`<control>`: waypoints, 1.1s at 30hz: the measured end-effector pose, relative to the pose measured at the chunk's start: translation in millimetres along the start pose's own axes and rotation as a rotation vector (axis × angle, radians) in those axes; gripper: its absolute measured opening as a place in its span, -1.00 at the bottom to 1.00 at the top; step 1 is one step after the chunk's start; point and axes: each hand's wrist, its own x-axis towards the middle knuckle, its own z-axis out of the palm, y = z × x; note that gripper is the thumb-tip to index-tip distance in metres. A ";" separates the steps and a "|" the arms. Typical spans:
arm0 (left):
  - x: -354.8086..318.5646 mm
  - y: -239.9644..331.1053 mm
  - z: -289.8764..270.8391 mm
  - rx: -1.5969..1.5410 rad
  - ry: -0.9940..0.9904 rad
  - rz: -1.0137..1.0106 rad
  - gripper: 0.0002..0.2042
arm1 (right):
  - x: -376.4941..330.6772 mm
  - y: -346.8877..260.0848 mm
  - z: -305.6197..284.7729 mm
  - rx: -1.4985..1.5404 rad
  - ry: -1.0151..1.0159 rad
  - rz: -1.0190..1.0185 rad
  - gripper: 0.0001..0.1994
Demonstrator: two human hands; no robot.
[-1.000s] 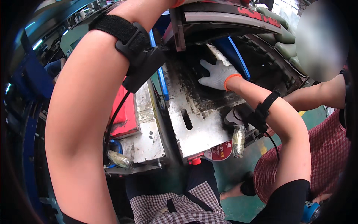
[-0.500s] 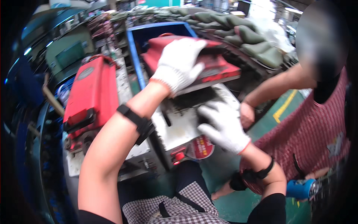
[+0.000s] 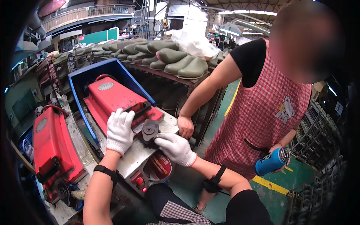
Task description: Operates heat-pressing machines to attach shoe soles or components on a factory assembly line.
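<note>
A red machine cover with a black handle lies lowered on a white machine bench. At the handle's near left end is my left hand, in a white knit glove, its fingers stretched out. A dark grey round wheel-like part sits at the cover's near end. My gloved right hand is beside it, fingertips drawn together against the dark area below the wheel. What they pinch, if anything, is hidden.
A second red-covered machine stands at left. Behind is a blue bin; green boots lie on a rack. At right a person in a checked apron leans a hand near the bench and holds a blue flask.
The red cover, tilted up under my left hand before, is now down. Both hands have come to its near end, with the wheel part now in sight. My view has swung right.
</note>
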 end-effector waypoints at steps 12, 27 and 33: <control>16.7 10.3 -21.1 -0.066 0.109 0.011 -0.39 | 108.4 37.1 42.2 -0.159 0.031 0.279 -0.57; -63.6 -24.9 -240.9 -0.104 -0.313 -0.374 -0.62 | 109.4 41.1 52.9 -0.097 -0.159 0.546 -0.57; -140.6 -48.9 -299.1 -0.033 -0.330 -0.774 -0.87 | 111.0 37.4 50.0 -0.117 -0.198 0.561 -0.56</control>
